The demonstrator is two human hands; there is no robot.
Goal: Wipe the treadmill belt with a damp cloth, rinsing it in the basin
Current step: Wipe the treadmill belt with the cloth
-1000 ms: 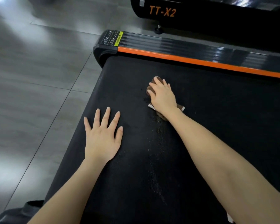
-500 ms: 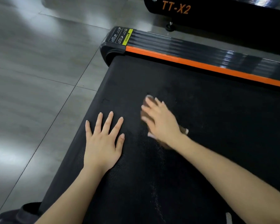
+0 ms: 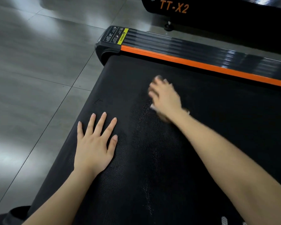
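The cloth (image 3: 186, 111) is lying on the treadmill belt (image 3: 217, 127), in the far half of it, and it is almost fully hidden under the right hand (image 3: 166, 98). Only small pieces of it are showing: a pale corner near the wrist and a brownish edge under the palm. The right hand is pressing down on the cloth with the palm flat and the fingers stretched forward; this hand is blurred, so it is probably flat on the cloth and not closed around it, but the picture is not making this fully clear. The right forearm is reaching in from the lower right corner across the belt.

Just beside the cloth, toward the person, a streak (image 3: 151, 159) of lighter marks is running along the black belt surface.

The left hand (image 3: 94, 146) is resting flat on the belt near its left edge, with the fingers spread wide and holding nothing. It is well apart from the right hand.

Beyond the belt, an orange strip (image 3: 201, 64) is running along the glossy black side rail (image 3: 185, 44). A warning label (image 3: 118, 35) with a yellow band is sitting at the rail's end. Behind it, another black machine (image 3: 217, 15) is standing, with orange letters "TT-X2" on it. Grey floor tiles (image 3: 39, 78) are lying to the left of the treadmill.
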